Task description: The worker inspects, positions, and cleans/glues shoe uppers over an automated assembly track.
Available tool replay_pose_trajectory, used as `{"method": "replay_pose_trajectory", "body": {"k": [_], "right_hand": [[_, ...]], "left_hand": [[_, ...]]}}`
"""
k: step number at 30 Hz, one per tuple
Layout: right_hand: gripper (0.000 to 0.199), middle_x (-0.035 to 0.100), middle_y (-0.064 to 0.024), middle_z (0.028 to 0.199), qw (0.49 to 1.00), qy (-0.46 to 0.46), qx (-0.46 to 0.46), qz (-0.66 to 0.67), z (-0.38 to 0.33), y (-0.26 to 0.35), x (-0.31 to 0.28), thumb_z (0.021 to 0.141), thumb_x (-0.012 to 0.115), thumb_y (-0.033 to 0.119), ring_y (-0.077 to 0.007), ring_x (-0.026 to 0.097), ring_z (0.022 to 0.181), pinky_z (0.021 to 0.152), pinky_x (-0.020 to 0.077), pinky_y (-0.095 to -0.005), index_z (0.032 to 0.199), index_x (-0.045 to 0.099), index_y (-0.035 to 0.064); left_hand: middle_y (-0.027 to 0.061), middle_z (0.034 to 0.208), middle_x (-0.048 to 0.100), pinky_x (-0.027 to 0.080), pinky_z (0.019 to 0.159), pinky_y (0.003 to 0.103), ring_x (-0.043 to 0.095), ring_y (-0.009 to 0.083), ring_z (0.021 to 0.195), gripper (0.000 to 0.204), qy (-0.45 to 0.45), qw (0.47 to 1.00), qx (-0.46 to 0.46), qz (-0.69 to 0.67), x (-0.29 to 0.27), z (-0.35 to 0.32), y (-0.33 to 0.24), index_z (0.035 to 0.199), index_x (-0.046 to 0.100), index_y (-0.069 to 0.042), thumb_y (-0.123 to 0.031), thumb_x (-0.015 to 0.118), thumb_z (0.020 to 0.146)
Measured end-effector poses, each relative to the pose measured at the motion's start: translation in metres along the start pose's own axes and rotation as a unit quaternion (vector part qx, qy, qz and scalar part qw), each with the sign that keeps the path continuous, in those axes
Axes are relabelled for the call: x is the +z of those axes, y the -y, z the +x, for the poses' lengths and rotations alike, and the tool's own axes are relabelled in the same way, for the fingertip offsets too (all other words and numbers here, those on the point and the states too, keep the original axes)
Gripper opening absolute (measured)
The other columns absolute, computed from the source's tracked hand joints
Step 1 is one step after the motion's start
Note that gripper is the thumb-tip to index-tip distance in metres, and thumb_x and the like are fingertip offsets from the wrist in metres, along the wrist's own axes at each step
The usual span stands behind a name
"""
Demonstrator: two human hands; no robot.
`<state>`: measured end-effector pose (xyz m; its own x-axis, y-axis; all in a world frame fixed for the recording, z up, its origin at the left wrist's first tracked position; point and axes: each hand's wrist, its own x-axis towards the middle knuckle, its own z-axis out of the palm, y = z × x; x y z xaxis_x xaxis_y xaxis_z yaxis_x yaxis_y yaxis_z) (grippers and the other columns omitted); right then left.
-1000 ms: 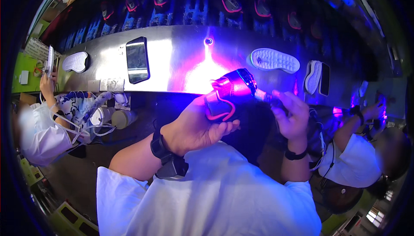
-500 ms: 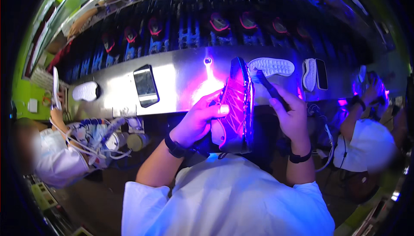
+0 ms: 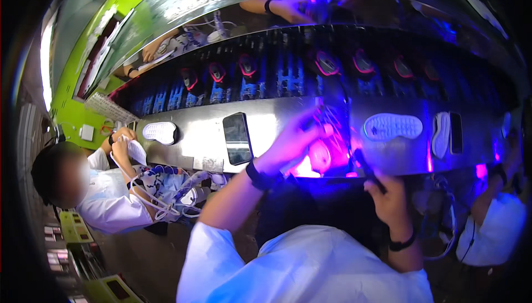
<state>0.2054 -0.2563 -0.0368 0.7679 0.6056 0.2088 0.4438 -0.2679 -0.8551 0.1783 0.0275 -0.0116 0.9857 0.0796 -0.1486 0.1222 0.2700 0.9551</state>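
Observation:
My left hand (image 3: 288, 143) is closed on a shoe upper (image 3: 320, 156), dark with pink under the purple light and smeared by motion. The shoe stands out over the near part of the metal bench, its toe pointing away from me. In my right hand (image 3: 389, 199) is the dark handle of a brush (image 3: 368, 171), its tip close to the shoe's right side; whether they touch, I cannot tell. Right of the shoe, a white sole (image 3: 392, 126) lies on the bench, tread up.
Beyond the metal bench (image 3: 205, 116) runs a dark roller conveyor (image 3: 288, 76) carrying several dark shoes with pink collars. A phone (image 3: 237, 138) and a white sole (image 3: 159, 132) lie left; another sole (image 3: 440, 134) and phone (image 3: 455, 132) lie right. Co-workers (image 3: 119, 192) sit on both sides.
My left hand has carried the shoe forward from near my body to over the bench. The brush has come down, away from the shoe's upper edge. The whole view has shifted.

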Motion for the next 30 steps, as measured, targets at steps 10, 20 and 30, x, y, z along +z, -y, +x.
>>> {"method": "replay_pose_trajectory", "body": {"k": [10, 20, 30], "right_hand": [[0.049, 0.062, -0.0039, 0.091, 0.922, -0.129, 0.249, 0.268, -0.026, -0.055, -0.048, 0.094, 0.059, 0.004, -0.0017, 0.046, 0.059, 0.05, 0.0377, -0.0174, 0.142, 0.048, 0.0014], [0.048, 0.066, -0.0037, 0.09, 0.912, -0.144, 0.346, 0.165, -0.049, -0.093, -0.055, 0.096, 0.059, 0.006, -0.0042, 0.051, 0.062, 0.053, 0.0412, -0.0197, 0.142, 0.049, 0.0046], [0.047, 0.061, 0.0003, 0.084, 0.947, -0.114, 0.247, 0.168, -0.02, -0.096, -0.039, 0.095, 0.063, 0.009, -0.0052, 0.049, 0.062, 0.057, 0.0433, -0.0227, 0.141, 0.052, 0.0062]], "left_hand": [[0.0197, 0.103, 0.072, 0.053, 0.09, 0.046, 0.07, 0.0332, 0.102, 0.052, -0.129, 0.702, -0.166, 0.68, -0.186, 0.218, -0.039, 0.115, 0.069, -0.004, -0.046, 0.046, 0.096], [0.0194, 0.099, 0.072, 0.054, 0.085, 0.046, 0.07, 0.0332, 0.098, 0.056, -0.196, 0.499, 0.013, 0.844, -0.174, 0.267, -0.018, 0.116, 0.071, -0.009, -0.054, 0.053, 0.087], [0.0166, 0.101, 0.072, 0.055, 0.086, 0.046, 0.07, 0.0344, 0.094, 0.046, 0.151, 0.468, 0.044, 0.87, -0.099, 0.283, -0.011, 0.12, 0.068, -0.012, -0.039, 0.06, 0.084]]}}
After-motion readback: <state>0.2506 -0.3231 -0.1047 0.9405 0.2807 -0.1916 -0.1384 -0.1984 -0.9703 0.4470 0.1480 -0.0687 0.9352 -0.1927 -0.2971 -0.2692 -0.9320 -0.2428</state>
